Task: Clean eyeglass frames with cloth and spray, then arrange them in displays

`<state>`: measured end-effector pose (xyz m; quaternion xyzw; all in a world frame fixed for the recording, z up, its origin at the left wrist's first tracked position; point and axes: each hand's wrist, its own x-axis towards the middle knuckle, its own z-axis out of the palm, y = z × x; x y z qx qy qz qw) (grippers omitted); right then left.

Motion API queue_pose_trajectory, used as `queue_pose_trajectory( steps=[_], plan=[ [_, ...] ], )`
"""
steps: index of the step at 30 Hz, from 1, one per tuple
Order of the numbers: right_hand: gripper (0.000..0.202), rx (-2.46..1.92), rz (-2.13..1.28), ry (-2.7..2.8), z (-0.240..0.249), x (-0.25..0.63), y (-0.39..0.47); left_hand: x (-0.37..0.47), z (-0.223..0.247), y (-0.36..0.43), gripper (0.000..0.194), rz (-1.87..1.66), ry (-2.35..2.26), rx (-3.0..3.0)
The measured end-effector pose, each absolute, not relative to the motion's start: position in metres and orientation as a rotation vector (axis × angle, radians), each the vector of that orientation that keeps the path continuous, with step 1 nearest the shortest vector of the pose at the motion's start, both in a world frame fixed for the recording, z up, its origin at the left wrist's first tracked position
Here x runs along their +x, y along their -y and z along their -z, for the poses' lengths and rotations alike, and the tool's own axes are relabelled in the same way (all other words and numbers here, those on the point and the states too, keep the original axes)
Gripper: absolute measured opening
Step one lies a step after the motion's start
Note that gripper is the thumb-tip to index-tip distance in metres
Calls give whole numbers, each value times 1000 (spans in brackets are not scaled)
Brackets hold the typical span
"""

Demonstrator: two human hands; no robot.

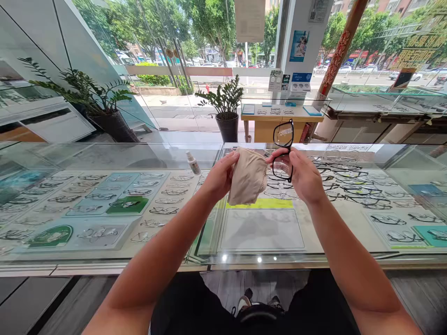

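A beige cloth [247, 179] hangs from my left hand [223, 176], whose thumb and fingers are closed on its upper left part. My right hand [305, 176] pinches a pair of black-framed glasses [290, 148] near the middle of the frame. The glasses are held on end, one lens above the other, just to the right of the cloth. Both hands are raised over the glass counter [261, 257]. A small white spray bottle [193, 164] stands on the counter to the left of my left hand.
Rows of glasses [164, 210] lie under the counter's glass on both sides. Beyond the counter are a potted plant [227, 123], a small display table [282, 116] and large windows. Another potted plant [113, 122] leans at the left.
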<state>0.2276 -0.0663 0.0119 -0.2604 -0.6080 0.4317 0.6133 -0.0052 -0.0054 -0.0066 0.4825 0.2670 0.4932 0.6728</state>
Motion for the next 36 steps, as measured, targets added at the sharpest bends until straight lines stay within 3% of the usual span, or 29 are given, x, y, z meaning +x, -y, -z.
queue_pose_trajectory(
  steps=[4, 11, 15, 20, 36],
  plan=[
    [32, -563, -1053, 1449, -13, 226, 70, -6, 7, 5, 53, -1113, -599, 1049],
    [35, -633, -1062, 1481, -5, 219, 67, -5, 2, 11, 42, -1112, -509, 1087],
    [35, -602, -1083, 1456, -5, 218, 67, -8, 0, 12, 54, -1120, -494, 1200],
    [32, -623, -1063, 1416, -10, 225, 70, -18, -2, 3, 32, -1251, -505, 1493],
    [30, -673, -1057, 1469, -24, 242, 75, -37, -14, 4, 27, -1008, -485, 1879]
  ],
)
